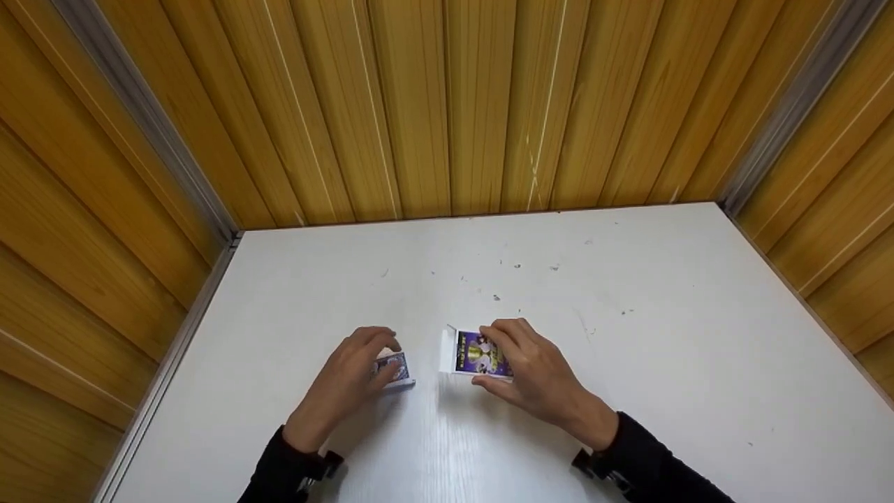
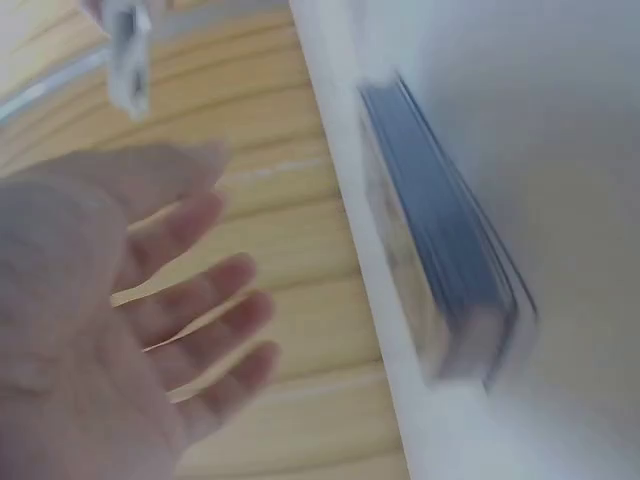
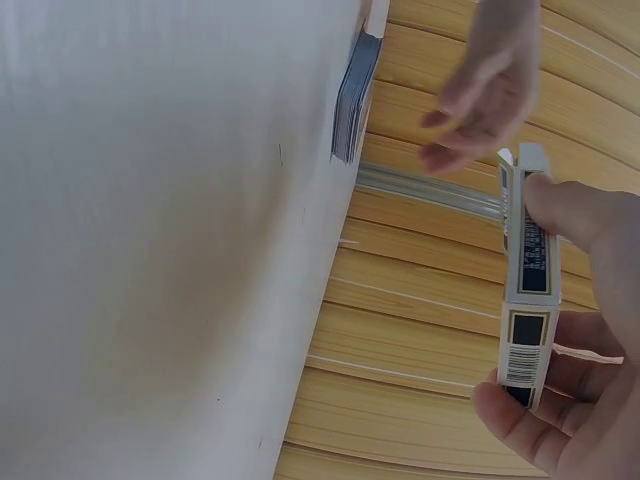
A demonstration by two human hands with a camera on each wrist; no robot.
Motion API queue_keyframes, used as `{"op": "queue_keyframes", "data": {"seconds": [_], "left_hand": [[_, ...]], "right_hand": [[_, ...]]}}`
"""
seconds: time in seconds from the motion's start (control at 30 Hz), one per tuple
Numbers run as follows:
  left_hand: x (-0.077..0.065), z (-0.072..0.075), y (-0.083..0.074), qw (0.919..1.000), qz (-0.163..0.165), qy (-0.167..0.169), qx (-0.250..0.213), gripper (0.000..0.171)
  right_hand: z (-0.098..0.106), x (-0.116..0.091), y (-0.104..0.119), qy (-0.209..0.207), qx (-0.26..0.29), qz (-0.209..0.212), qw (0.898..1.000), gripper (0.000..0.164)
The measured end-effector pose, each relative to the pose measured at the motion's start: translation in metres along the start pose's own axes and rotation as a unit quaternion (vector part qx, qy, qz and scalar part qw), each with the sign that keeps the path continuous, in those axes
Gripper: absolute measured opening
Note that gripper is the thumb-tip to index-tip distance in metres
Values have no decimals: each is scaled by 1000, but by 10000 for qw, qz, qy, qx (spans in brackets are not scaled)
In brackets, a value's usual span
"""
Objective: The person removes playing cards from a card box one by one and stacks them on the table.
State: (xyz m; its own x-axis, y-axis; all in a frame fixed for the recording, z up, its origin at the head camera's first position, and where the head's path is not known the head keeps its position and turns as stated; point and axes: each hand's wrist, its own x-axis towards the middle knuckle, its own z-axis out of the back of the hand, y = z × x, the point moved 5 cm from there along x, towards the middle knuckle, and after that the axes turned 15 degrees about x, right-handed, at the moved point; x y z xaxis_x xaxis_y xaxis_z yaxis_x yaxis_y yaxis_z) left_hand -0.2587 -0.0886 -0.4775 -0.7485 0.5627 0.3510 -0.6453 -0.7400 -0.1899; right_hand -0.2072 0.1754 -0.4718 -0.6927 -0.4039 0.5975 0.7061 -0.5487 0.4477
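Note:
A deck of playing cards (image 1: 396,367) with a patterned blue top lies on the white table, its layered edges blurred in the left wrist view. Over it in the head view is my left hand (image 1: 349,374); the left wrist view shows that hand apart from the deck, fingers loosely bent and holding nothing. My right hand (image 1: 541,367) grips a small card box (image 1: 475,353) between thumb and fingers, raised off the table. The box has a purple face with a yellow cup picture, and its white end flap stands open toward the left hand. A barcode shows on its side (image 3: 525,365).
The white table (image 1: 663,377) carries scattered dark specks and scuffs. Yellow wood-look panels (image 1: 482,105) wall in its back and sides, with grey metal posts (image 1: 154,119) at the corners. Black sleeves and wrist straps cover both wrists.

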Motion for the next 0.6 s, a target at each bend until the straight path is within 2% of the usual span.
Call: {"op": "queue_keyframes", "data": {"seconds": [0.1, 0.2, 0.4, 0.6], "left_hand": [[3, 11, -16, 9968, -185, -741, -239, 24], [4, 18, -32, 9915, -246, -1073, -694, 24], [5, 12, -57, 9784, -227, -648, -1950, 18], [3, 1, -67, 9735, -131, -720, -2168, 26]], "right_hand": [[-1, 1, 1, 67, -6, 56, 10000, 73], [-1, 1, 2, 83, -30, 168, 9998, 74], [-3, 1, 9, 160, 23, 377, 9992, 76], [-4, 2, 20, 213, 187, 734, 9969, 77]]}}
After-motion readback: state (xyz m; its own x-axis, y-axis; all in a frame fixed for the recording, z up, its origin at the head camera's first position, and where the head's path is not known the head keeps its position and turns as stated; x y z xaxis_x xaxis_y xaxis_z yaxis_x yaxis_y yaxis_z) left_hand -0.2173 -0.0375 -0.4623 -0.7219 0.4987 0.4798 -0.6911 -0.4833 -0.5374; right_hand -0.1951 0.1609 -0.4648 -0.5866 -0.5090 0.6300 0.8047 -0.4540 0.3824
